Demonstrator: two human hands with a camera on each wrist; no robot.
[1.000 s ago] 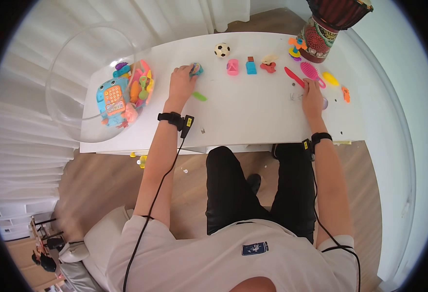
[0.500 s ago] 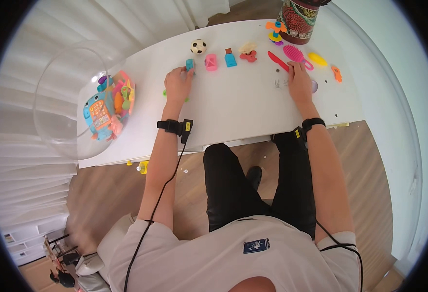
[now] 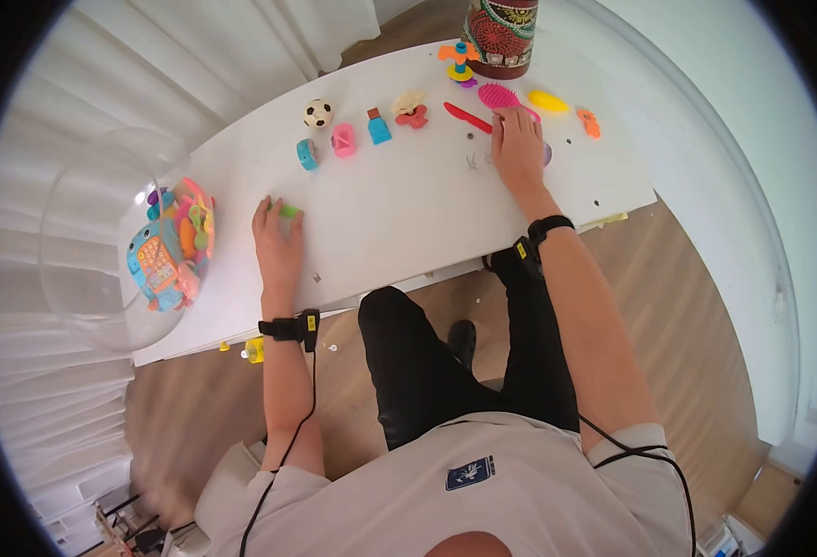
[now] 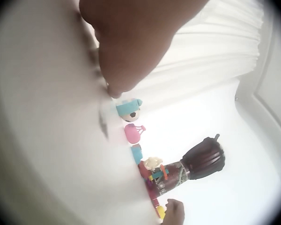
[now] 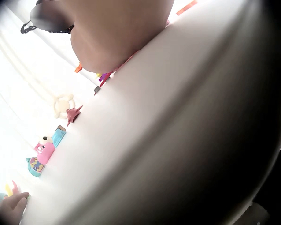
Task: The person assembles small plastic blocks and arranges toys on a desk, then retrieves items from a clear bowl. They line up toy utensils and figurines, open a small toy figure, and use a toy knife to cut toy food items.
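My left hand (image 3: 279,246) is low over the left part of the table, thumb and fingers spread about a small green piece (image 3: 291,212). Part of that piece is hidden by the hand. Beyond it stands a rounded teal toy (image 3: 307,154) whose patterned face (image 5: 36,166) shows in the right wrist view. My right hand (image 3: 521,158) rests on the table by a red toy knife (image 3: 468,117) and a pink hairbrush (image 3: 499,95), its fingers overlapping the brush handle. A pale purple round thing (image 3: 546,153) peeks out beside that hand.
A toy football (image 3: 317,113), pink toy (image 3: 343,140), blue block (image 3: 378,127) and red piece (image 3: 412,117) stand in a row. A clear bowl (image 3: 56,269) lies tipped at left, by a toy phone (image 3: 158,260). A patterned drum (image 3: 501,37) stands at the back.
The left hand has let go of the teal toy, which now stands in the row, and has come back toward the green piece. The right hand stays by the brush. The head view has shifted.
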